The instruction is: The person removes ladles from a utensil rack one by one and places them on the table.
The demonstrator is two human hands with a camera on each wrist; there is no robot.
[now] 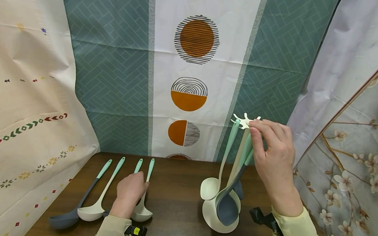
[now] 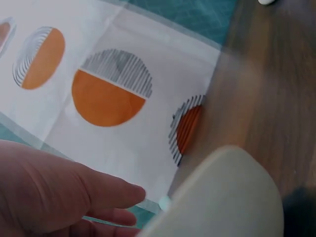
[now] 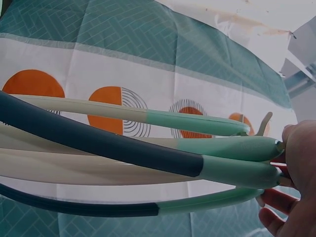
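My left hand [image 1: 131, 188] closes round the mint handle of a ladle [image 1: 138, 165] lying on the table; its tip sticks out beyond the fingers, and the hand hides most of its length. Close on the right lies a white ladle [image 1: 142, 213], its bowl [image 2: 232, 197] large in the left wrist view. With thumb and fingers, my right hand [image 1: 273, 148] pinches the white hooked top [image 1: 243, 121] of a utensil stand. From its hooks hang several utensils, among them a grey ladle [image 1: 228, 208] and a white ladle [image 1: 209, 188]; mint handles [image 3: 237, 170] reach up to the right fingers.
Left of the left hand lie a grey ladle [image 1: 65, 219] and another white ladle [image 1: 92, 212], handles pointing away. The stand's round white base [image 1: 221, 226] is on the brown table [image 1: 176, 201]. Patterned curtains [image 1: 115, 77] enclose the back and sides.
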